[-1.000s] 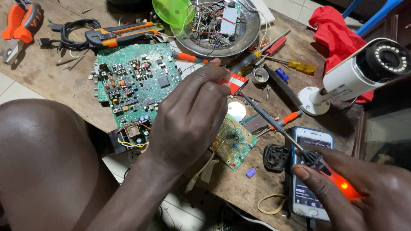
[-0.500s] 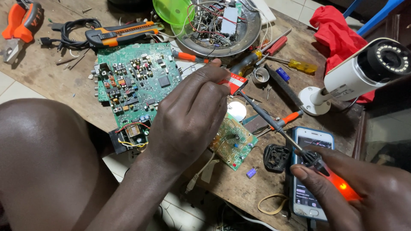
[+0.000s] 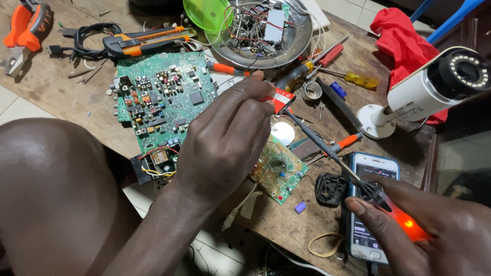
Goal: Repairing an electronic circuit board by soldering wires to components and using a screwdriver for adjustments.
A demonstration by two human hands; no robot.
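My left hand (image 3: 225, 138) hovers over the middle of the wooden bench and pinches a small red box (image 3: 280, 98) between thumb and forefinger. My right hand (image 3: 434, 235), at the lower right, grips a soldering iron (image 3: 327, 151) by its glowing orange handle. The iron's thin tip points up-left and ends just below the red box. Under my left hand lies a small green circuit board (image 3: 280, 176), partly hidden by the hand. A large green circuit board (image 3: 163, 97) lies to the left of the hand.
A phone (image 3: 371, 179) lies by my right hand, next to a black adapter (image 3: 331, 189) and a rubber band (image 3: 325, 244). Behind are a metal bowl (image 3: 302, 36) of parts, screwdrivers (image 3: 327, 56), an orange utility knife (image 3: 148, 41), a white security camera (image 3: 434, 84) and a red cloth (image 3: 404, 36).
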